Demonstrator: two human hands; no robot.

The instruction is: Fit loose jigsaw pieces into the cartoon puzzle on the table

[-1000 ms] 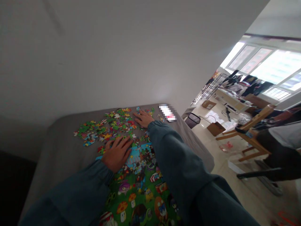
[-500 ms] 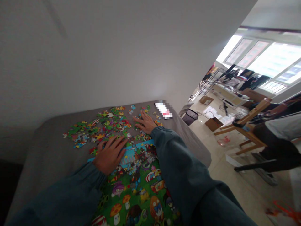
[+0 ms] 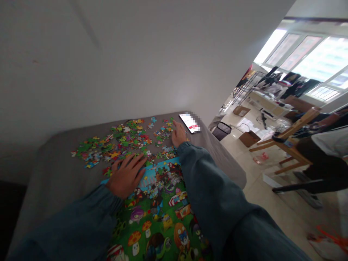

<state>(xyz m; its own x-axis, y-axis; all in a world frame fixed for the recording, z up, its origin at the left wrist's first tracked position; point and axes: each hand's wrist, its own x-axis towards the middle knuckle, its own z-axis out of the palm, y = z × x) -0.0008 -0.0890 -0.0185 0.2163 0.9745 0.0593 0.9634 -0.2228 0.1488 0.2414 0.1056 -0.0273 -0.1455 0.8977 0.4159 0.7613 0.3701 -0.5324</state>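
Your two hands at a jigsaw puzzle, seen from the head. The illustrated jigsaw picture (image 3: 148, 226), green with mushrooms and cartoon figures, lies directly before you on a grey cloth cover (image 3: 62, 156), its blue upper border facing the wall (image 3: 130, 65). Whether its lower part is a printed sheet or joined pieces cannot be told.

Your left hand (image 3: 126, 175) rests palm down across the left part of that border, its fingers spread and released, the tips reaching the nearest loose pieces. Your right hand (image 3: 179, 135) is farther out, at the right end of the scattered jigsaw pieces (image 3: 130, 139), with the index finger extended toward the wall; the other fingers are curled or hidden, and you cannot tell from this view whether they grasp a piece. The loose pieces form a wide, uneven band between the picture and the wall, densest toward the left and centre.

Just beyond your right hand lies a smartphone (image 3: 187, 119), its screen lit and partly pixelated. On the floor to the right stand a cardboard box (image 3: 249, 138) and a wooden chair (image 3: 292, 156); bright windows (image 3: 318, 59) fill the far wall.
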